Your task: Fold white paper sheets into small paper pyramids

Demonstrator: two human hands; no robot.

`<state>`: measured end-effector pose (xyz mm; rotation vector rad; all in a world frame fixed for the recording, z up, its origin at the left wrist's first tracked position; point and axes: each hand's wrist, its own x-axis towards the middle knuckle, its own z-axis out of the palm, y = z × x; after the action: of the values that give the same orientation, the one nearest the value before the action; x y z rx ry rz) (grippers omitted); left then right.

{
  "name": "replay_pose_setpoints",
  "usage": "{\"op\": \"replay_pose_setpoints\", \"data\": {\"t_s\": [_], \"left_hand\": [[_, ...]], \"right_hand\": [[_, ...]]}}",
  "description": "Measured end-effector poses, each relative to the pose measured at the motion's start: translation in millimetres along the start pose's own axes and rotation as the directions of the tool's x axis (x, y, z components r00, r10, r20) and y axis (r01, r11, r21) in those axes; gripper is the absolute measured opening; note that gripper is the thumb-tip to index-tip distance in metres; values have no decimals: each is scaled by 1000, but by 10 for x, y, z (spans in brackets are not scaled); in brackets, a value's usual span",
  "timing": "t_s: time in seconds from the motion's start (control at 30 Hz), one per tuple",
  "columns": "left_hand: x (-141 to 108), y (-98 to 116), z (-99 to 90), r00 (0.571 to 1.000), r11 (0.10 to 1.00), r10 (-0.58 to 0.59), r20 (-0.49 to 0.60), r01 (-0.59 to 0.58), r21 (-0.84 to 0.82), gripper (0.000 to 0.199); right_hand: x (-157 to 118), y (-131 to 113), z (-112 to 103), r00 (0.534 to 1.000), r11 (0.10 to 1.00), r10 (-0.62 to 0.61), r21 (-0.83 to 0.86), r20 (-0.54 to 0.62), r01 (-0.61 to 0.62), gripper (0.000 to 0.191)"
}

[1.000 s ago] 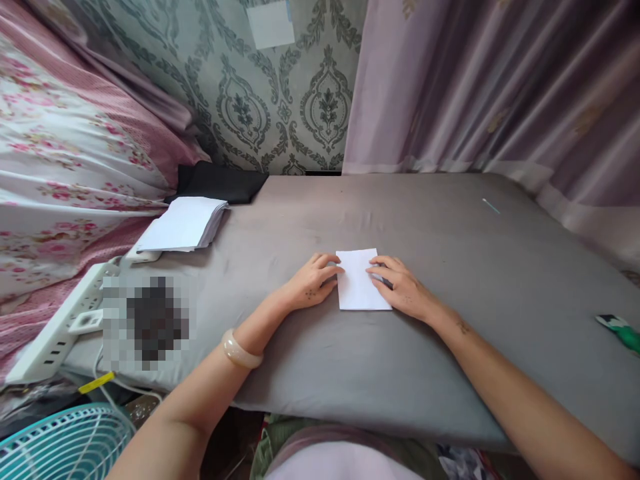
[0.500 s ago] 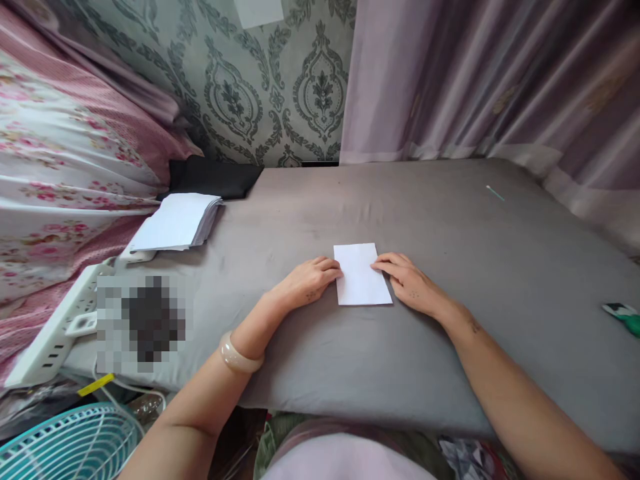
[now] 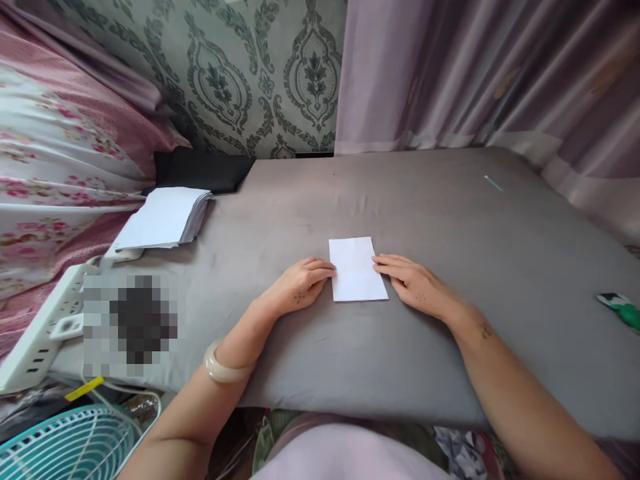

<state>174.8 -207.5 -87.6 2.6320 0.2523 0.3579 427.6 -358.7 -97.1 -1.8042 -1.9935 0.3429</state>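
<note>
A small white rectangle of paper [image 3: 356, 273], which looks folded, lies flat on the grey cloth in front of me. My left hand [image 3: 307, 285] rests on the cloth at its left side, fingers stretched out and the tips touching that edge. On the opposite side, my right hand [image 3: 413, 281] lies with extended fingers, their tips just at the right edge. Neither hand grips the paper. The undersides of both hands and part of the thumbs are hidden.
The grey-covered surface [image 3: 300, 360] carries a stack of white paper [image 3: 160, 217] and a black flat item [image 3: 200, 171] at back left. A power strip [image 3: 37, 333] and a blurred patch sit left, above a turquoise fan [image 3: 65, 443]. A cotton swab [image 3: 493, 183] and a green object [image 3: 625, 311] lie right.
My fingers have drawn outward from the paper's face to its side edges. The paper stays flat in place, while the whole view has shifted slightly.
</note>
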Motion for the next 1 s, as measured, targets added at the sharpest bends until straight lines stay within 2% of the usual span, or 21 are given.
{"op": "replay_pose_setpoints", "data": {"t_s": [0.23,0.37,0.47,0.6,0.67,0.77,0.8,0.87,0.93,1.0], "left_hand": [[10,51,-46,994,998,-65,86,67,-15,58],[-6,55,-47,993,997,-65,99,69,-38,70],[-14,59,-49,997,999,-44,61,45,-27,66],[6,78,-64,998,998,-50,27,51,-33,49],[20,89,-73,998,997,-60,17,61,-45,42],[28,97,-78,998,996,-64,14,65,-57,39],[28,95,-75,998,996,-67,17,68,-61,39],[30,86,-58,996,994,-82,20,83,-66,41],[40,75,-28,994,992,-111,-3,111,-57,53],[58,68,9,988,989,-144,-46,142,-42,66]], "right_hand": [[-74,-83,-117,979,997,71,25,193,-77,67],[-98,-112,-138,969,997,60,23,241,-68,64],[-91,-115,-114,986,999,45,-9,163,-45,53],[-83,-108,-108,998,1000,19,-22,66,-17,42],[-86,-101,-121,996,1000,11,-18,85,-10,48],[-72,-90,-117,996,1000,26,-19,82,-25,67],[-58,-84,-101,998,1000,25,-19,55,-24,65],[-15,-66,-50,1000,1000,9,-24,-17,-9,47],[33,-45,8,997,999,-12,-44,-71,9,35],[73,-27,50,995,997,-16,-74,-97,9,34]]}}
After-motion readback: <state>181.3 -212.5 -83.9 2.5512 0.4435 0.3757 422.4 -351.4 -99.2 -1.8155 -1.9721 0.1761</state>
